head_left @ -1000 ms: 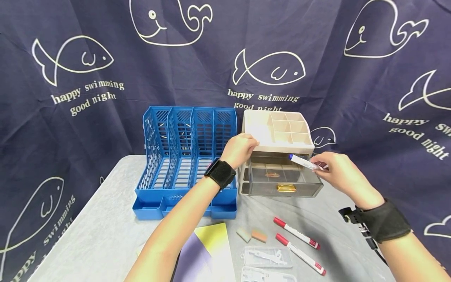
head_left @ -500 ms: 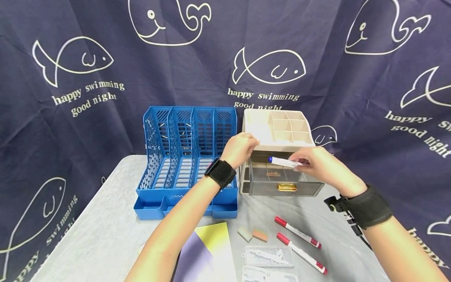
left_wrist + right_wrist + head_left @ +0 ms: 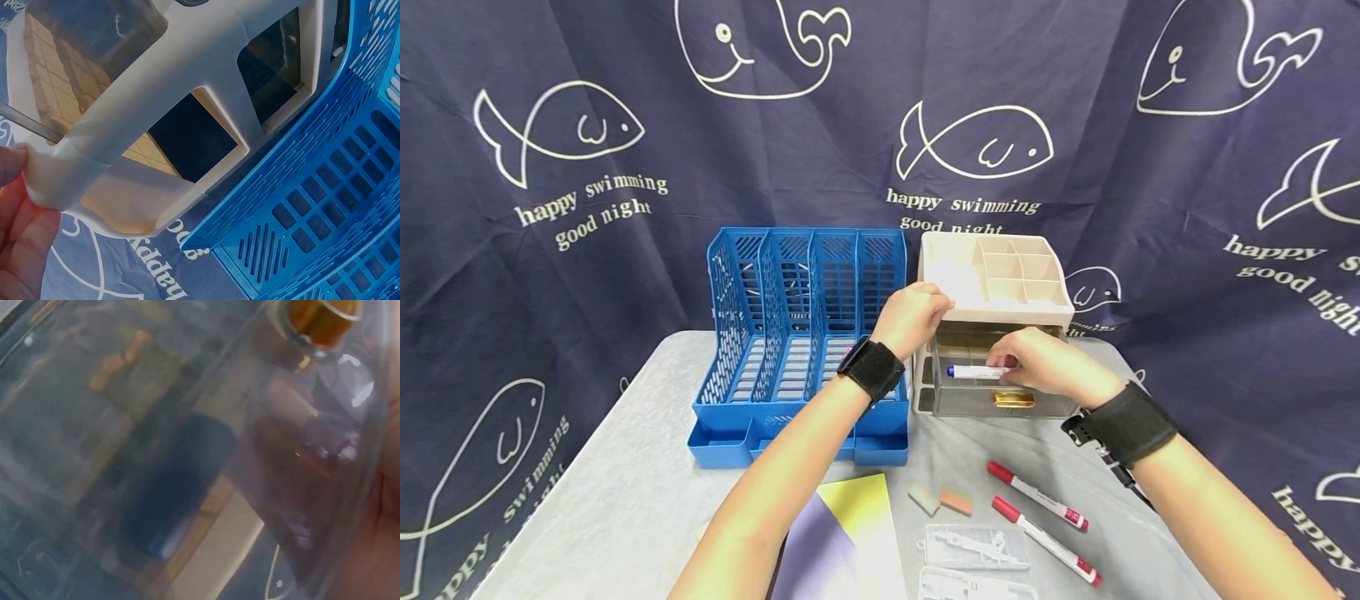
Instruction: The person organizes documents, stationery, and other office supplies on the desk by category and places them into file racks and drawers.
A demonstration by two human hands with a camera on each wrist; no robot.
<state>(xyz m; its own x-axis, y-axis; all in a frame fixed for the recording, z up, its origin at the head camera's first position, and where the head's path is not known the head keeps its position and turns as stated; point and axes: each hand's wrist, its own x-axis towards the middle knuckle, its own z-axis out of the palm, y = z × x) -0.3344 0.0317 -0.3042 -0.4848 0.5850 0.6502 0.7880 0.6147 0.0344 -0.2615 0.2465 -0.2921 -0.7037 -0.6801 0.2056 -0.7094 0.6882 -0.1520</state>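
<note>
Beige plastic forms the organizer [image 3: 992, 275], which stands at the back of the table [image 3: 625, 500] with its smoky clear drawer [image 3: 1000, 392] pulled out toward 6 o'clock. Left hand [image 3: 910, 317]: fingers curled over the organizer's front left top edge, gripping it; the left wrist view shows the thumb [image 3: 12, 165] pressed against the beige corner [image 3: 56, 169]. Right hand [image 3: 1045, 367]: fingers closed in a pinch on a white marker [image 3: 973, 372] with a blue cap, held roughly level over the open drawer, cap pointing to 9 o'clock. In the right wrist view the dark cap [image 3: 178, 481] appears blurred through the drawer's clear wall, below the gold handle [image 3: 322, 319]. Blue file rack [image 3: 805, 333]: just beside the organizer at its 9 o'clock. Toward 6 o'clock on the table lie two red markers [image 3: 1037, 496], two small erasers [image 3: 940, 500], two clear flat cases [image 3: 973, 546] and yellow and purple paper sheets [image 3: 850, 542]. Navy cloth [image 3: 550, 167] printed with white fish hangs behind.
</note>
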